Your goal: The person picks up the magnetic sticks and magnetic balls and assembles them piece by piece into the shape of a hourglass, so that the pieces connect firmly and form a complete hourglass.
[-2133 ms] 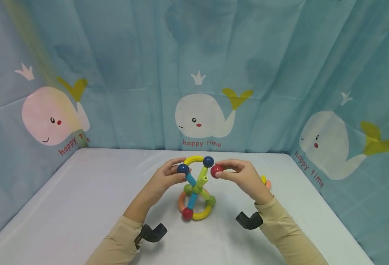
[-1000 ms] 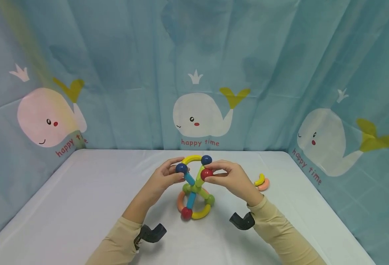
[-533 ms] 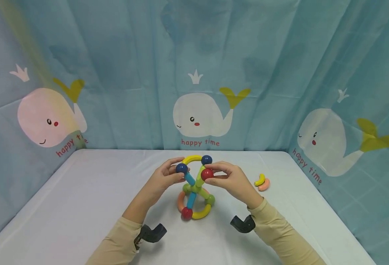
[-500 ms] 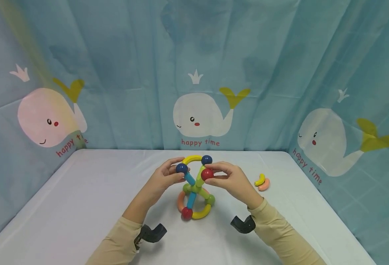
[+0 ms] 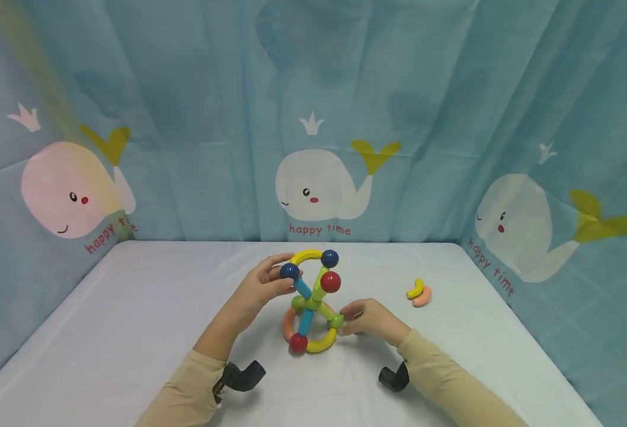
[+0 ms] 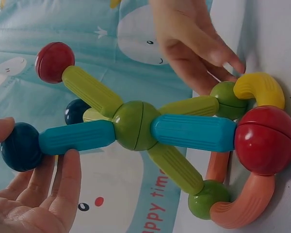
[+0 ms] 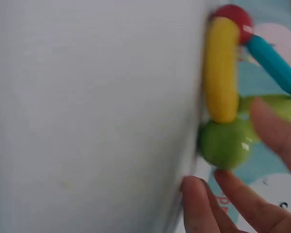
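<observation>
A magnetic stick-and-ball toy stands on the white table, built from coloured balls, straight sticks and curved sticks around a central green ball. My left hand holds the dark blue ball at its upper left, thumb on one side and fingers along the blue stick. A red ball sits on the end of an upper lime stick, with no hand on it. Low on the right side, my right hand is beside the green base ball, fingers spread around it; firm contact is unclear.
A yellow curved stick and a salmon curved stick lie together on the table to the right. A whale-print curtain hangs behind and along both sides.
My right hand has let go of the red ball, which stays on the upper lime stick, and has moved down to the green base ball. My left hand keeps its hold.
</observation>
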Tool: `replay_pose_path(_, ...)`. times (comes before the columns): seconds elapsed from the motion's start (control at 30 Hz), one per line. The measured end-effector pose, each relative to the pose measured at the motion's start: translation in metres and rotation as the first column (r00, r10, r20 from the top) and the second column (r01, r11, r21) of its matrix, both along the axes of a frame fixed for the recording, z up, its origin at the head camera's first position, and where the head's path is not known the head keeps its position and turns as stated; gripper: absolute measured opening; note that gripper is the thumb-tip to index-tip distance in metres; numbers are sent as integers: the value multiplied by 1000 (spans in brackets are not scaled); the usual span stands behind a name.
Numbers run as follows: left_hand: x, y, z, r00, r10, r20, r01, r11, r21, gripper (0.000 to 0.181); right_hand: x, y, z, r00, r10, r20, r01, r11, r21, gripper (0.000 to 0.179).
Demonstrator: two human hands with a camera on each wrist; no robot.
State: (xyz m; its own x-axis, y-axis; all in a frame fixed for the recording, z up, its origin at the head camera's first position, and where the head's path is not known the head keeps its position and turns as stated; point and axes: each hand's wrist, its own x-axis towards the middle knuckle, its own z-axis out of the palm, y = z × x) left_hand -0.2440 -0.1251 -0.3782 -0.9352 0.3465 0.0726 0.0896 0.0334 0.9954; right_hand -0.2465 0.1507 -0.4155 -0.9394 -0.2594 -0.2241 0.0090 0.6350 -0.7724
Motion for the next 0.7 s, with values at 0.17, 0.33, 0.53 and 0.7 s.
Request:
replay_pose_path(0.17, 0, 0, 0, 1000, 3, 13, -3, 1000, -4, 58, -7, -7, -9, 999, 24, 27, -24, 1000, -9, 35)
replay_pose_path(0.33, 0, 1, 1, 999, 11, 34, -11, 1000, 6, 56, -12, -9, -7, 997, 64, 48, -63, 998, -18, 32)
replay_pose_path(0.53, -1, 2, 4, 998, 7, 56, -8, 1000, 28, 56, -18, -10, -5, 997, 69, 39, -68, 998, -13, 33)
replay_pose_path(0.7, 1, 3, 5, 997, 26, 78, -28, 1000, 15, 58, -24, -11, -5, 998, 60, 32, -60, 998, 2, 33)
